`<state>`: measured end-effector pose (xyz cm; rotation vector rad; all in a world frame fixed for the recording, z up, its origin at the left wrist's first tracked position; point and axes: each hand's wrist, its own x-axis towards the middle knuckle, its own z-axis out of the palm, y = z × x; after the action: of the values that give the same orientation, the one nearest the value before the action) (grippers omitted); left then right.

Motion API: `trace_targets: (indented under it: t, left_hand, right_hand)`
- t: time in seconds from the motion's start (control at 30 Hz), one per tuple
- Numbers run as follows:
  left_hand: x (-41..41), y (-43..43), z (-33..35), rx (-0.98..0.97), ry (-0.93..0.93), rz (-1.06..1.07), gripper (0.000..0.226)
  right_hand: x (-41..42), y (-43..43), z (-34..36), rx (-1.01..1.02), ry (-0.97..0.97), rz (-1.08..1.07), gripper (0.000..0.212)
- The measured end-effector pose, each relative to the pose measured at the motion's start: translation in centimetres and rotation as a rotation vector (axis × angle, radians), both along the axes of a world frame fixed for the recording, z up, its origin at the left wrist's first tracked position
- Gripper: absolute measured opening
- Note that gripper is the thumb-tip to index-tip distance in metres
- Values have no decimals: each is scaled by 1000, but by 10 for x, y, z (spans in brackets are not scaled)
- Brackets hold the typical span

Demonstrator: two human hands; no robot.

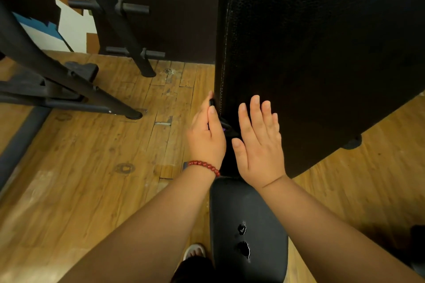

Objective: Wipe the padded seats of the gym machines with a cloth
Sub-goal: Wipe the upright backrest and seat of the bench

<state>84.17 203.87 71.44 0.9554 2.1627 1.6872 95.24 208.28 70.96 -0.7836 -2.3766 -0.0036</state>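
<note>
Nearest the lens, two bare forearms reach forward over the narrow black seat pad (248, 209). Beyond it rises the big grained backrest pad (322, 53), tilted up and filling the upper right of the view. The right hand (259, 142) is held flat against or just off the backrest's lower end, its fingers (255, 110) straight and holding nothing. The left hand (205, 138) sits at the pad's stitched left edge, gripping a small black fitting (211, 101); I cannot tell what that fitting does. No cloth shows anywhere in view, so both pads look yet to be wiped. If the fitting releases the backrest, I judge the heavy pad could drop or swing, and the open right hand sits right at the hinge gap where it could be pinched. The seat's vinyl has two ragged tears (242, 228), and a cloth dragged across them could snag and widen them. Underfoot is a worn wooden plank floor (92, 167), scuffed, ring-marked and gapped in places. To the left stands a dark steel machine frame (69, 80) on round feet, and behind it an upright carries stubby black pegs (133, 8) before a dark wall panel (179, 18). A pale shoe (195, 251) peeks out beside the seat, and a red bead bracelet (204, 165) circles the left wrist.
</note>
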Motion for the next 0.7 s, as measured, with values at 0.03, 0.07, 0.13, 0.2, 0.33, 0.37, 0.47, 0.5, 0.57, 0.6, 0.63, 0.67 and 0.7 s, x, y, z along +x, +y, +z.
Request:
trace_targets:
  t: [0.03,0.07,0.13,0.2,0.33,0.37,0.47,0.5,0.57,0.6,0.63,0.67,0.7]
  left_hand:
    - [-1,-1,-4,-25,-22,-7,40]
    - [-2,-2,-6,-41,-52,-14,40]
    - [-2,-4,0,-20,-99,-29,36]
    - [1,-6,10,30,-62,-27,34]
    - [4,-3,2,10,-5,11,37]
    - [5,-2,-5,-17,-43,21,38]
    - [6,-4,-20,-56,-111,27,41]
    - [6,-4,-21,-46,-132,27,40]
    - [7,-4,-15,-9,-161,31,35]
    - [8,-3,-10,13,-145,37,34]
    - [9,-2,-5,37,-112,45,34]
    - [10,-1,-2,61,-77,57,34]
    - [11,1,-2,72,-42,74,35]
  right_hand:
    - [0,-1,-2,-3,-17,2,57]
    - [1,-2,-5,-6,-34,6,58]
    - [2,-5,-12,-7,-62,14,59]
    - [5,-6,-18,-10,-85,16,60]
    - [9,-6,-28,6,-124,-33,63]
    - [10,-6,-30,16,-132,-40,63]
    - [9,-2,-35,42,-143,-41,62]
    - [8,-1,-36,50,-144,-41,62]
    - [7,1,-40,68,-141,-42,63]
    - [6,2,-42,77,-137,-37,63]
    - [6,3,-44,85,-131,-34,63]
    - [6,4,-45,93,-127,-33,63]
    - [6,5,-45,101,-123,-31,63]
